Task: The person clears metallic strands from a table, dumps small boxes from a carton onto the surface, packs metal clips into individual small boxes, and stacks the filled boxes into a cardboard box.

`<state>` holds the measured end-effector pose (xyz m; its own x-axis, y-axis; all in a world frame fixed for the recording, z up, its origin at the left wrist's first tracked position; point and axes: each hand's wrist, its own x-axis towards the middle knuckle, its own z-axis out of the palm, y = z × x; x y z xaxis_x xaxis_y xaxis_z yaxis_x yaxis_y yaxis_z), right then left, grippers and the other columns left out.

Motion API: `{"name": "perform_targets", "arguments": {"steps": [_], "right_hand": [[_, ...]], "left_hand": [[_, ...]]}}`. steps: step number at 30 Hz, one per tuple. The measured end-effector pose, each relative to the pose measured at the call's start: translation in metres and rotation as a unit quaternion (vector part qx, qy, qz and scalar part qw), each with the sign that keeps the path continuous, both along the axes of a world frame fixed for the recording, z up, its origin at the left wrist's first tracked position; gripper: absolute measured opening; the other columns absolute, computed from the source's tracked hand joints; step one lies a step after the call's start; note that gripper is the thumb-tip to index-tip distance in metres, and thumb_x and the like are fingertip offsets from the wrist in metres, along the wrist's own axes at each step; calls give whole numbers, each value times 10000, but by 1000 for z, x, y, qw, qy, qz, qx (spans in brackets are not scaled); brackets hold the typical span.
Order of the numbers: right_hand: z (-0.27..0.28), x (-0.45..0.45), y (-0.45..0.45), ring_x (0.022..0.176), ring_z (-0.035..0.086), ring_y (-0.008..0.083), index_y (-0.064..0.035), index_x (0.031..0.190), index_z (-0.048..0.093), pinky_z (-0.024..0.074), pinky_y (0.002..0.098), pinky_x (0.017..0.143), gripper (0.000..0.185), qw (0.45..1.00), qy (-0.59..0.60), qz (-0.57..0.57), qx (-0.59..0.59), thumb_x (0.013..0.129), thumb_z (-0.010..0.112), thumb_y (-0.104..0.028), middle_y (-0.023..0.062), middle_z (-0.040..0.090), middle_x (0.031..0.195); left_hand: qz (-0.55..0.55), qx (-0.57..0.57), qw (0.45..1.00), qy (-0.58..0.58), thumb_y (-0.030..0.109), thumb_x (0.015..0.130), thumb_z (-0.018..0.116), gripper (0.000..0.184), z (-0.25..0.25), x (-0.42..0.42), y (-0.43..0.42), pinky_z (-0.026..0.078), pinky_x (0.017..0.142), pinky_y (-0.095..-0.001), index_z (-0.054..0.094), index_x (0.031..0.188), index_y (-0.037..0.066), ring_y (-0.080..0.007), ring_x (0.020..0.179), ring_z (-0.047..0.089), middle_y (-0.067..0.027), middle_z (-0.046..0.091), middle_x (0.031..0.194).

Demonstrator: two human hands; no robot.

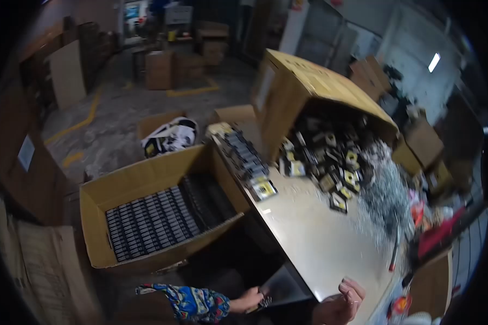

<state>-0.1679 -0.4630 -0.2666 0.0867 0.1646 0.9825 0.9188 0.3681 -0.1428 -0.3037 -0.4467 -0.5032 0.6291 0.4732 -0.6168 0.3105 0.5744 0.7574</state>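
My left hand, below a blue patterned sleeve, is closed at the near edge of the table. A small dark, shiny thing shows at its fingertips, too blurred to name. Over the table's near corner is my right hand, its fingers curled in and nothing visible in them. On the pale tabletop ahead, a row of small dark packs runs along the left edge. A yellow-and-white pack lies at its near end. Loose black-and-yellow packs spill from a tipped carton.
An open carton left of the table holds neat rows of dark packs. Shiny shredded strips are heaped on the table's right. A black-and-white bag sits on the floor beyond, with stacked boxes farther back.
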Motion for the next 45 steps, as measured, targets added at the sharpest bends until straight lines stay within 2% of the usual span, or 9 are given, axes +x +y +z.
{"name": "perform_targets", "arguments": {"steps": [1,3,8,14,21,29,33,38,45], "right_hand": [[22,-16,31,791,652,334,-47,1114,653,551,362,740,184,989,-34,105,94,984,544,-118,117,698,954],[65,-68,95,810,628,257,19,889,653,535,350,769,88,984,-28,150,89,808,621,32,152,678,912],[84,-141,250,1080,607,232,-36,1194,607,470,330,905,377,958,-148,194,-153,824,675,-58,81,643,1214],[24,-68,162,938,644,220,-38,1123,668,498,304,788,270,923,-114,207,-304,857,679,-85,89,682,1128],[-58,-6,-50,666,632,188,2,1009,704,485,259,597,168,773,304,62,-553,854,681,-60,89,714,880],[-59,14,-67,632,622,117,29,1019,711,493,197,601,165,787,316,17,-529,872,660,-26,61,722,806],[-66,38,-72,612,593,91,43,986,706,469,184,577,139,746,505,14,-433,878,658,-31,49,701,764],[-64,34,-65,606,583,79,53,963,702,470,184,569,126,770,462,47,-437,883,656,-34,43,691,742],[-65,48,-66,606,579,89,45,961,705,467,195,566,127,786,429,16,-445,875,669,-41,51,688,747]], "left_hand": [[20,11,1000,-10,440,966,507,385,16,-3,17,330,448,-266,618,1016,76,-90,519,432,20,538,676],[89,67,993,-29,391,949,501,347,14,-11,13,345,472,-265,618,998,69,-99,539,447,8,547,688],[217,173,960,-45,269,904,487,259,28,-28,34,381,532,-263,618,955,52,-120,589,483,-22,570,719],[267,209,940,-45,122,851,470,181,24,-25,26,424,604,-260,618,903,31,-145,650,528,-58,598,757],[100,158,981,-49,-57,784,402,222,39,-59,31,459,698,-235,600,855,12,-152,720,568,-81,621,776],[17,174,966,-190,-19,812,463,350,130,23,32,460,821,-259,572,1145,-24,-182,895,586,-123,635,1016],[32,310,927,-210,45,815,604,593,130,37,25,447,896,-304,420,1376,-7,-254,1052,572,-176,555,1249],[-106,562,816,-89,92,760,699,836,122,38,29,442,935,-362,268,1469,-14,-326,1116,554,-205,506,1294],[-130,659,731,-117,88,714,729,843,135,49,37,435,953,-397,320,1443,-20,-358,1108,550,-210,534,1221]]}}
